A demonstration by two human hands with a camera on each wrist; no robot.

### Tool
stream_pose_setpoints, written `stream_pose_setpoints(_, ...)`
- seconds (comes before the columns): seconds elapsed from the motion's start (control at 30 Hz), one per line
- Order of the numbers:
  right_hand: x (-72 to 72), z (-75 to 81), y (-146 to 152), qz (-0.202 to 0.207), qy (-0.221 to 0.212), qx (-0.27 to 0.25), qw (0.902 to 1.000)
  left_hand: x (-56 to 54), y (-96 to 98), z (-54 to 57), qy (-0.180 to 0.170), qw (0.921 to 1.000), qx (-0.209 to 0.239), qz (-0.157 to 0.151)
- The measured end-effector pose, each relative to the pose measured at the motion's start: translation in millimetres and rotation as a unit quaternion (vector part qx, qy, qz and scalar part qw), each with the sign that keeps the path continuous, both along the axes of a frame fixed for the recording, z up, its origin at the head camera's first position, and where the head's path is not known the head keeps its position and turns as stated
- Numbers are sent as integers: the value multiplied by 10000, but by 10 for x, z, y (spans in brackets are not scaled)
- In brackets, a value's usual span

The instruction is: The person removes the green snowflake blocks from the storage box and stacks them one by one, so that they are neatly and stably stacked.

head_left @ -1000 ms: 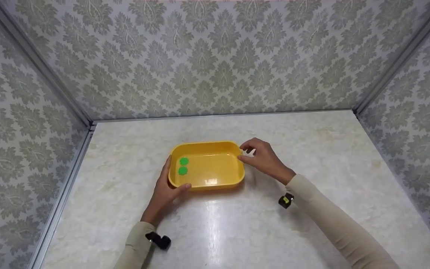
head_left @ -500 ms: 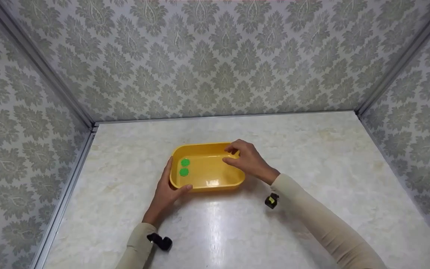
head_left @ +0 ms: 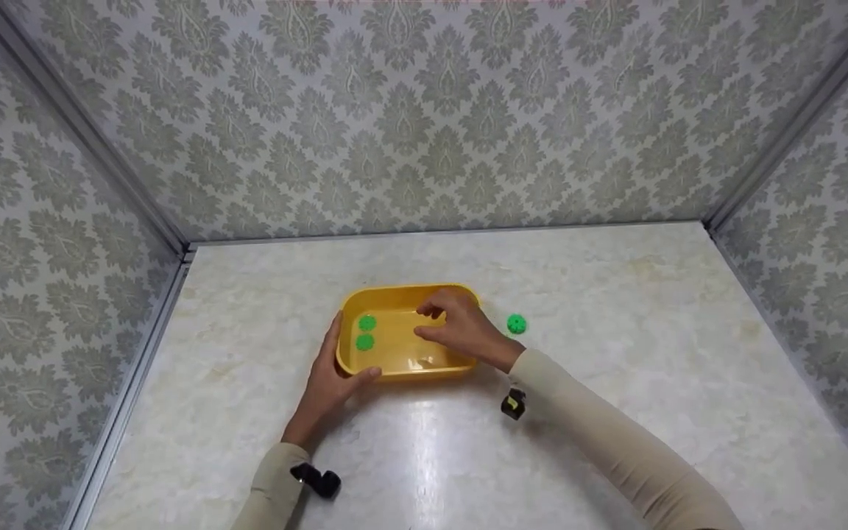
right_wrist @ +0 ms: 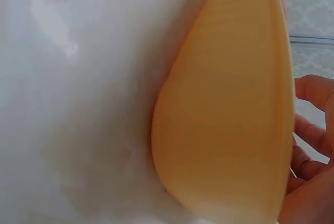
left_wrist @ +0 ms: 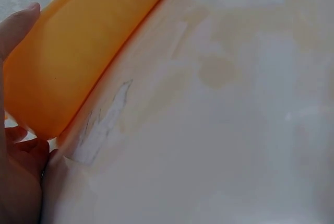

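A yellow plastic tray (head_left: pixel 394 372) with rounded corners sits on the table; its outer wall fills much of both wrist views. Inside, near its left end, lie two flat green notched discs (head_left: pixel 367 322), one in front of the other. A third green notched disc (head_left: pixel 517 324) rests on the table just right of the tray. My left hand (head_left: pixel 327 379) grips the tray's left end, thumb at the front rim and fingers along the side. Over the tray's right half hovers my right hand (head_left: pixel 462 328), fingers loosely bent, thumb apart, nothing visible between them.
The pale marbled table (head_left: pixel 652 346) is enclosed at the back and sides by patterned wall panels (head_left: pixel 424 147) with metal edge strips. A small black wrist camera (head_left: pixel 315 480) sits at the left sleeve, and another camera (head_left: pixel 514 404) at the right.
My right hand has moved left, from beside the tray's right rim to above its inside. The green disc on the table at right has come into view. My left hand stays on the tray.
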State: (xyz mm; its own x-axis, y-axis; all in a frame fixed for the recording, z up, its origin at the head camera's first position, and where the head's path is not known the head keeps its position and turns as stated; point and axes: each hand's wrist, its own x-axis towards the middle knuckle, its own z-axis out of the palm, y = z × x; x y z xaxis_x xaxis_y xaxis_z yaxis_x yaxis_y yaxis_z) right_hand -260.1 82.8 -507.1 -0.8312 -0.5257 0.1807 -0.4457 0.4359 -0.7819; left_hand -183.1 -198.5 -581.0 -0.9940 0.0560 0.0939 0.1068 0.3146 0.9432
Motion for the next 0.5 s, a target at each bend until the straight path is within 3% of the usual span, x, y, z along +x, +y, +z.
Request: stream_pose_setpoints(0.5, 62, -92, -271, 159, -259, 258, 9992, -1, -9, -22, 257, 9995, 169, -62)
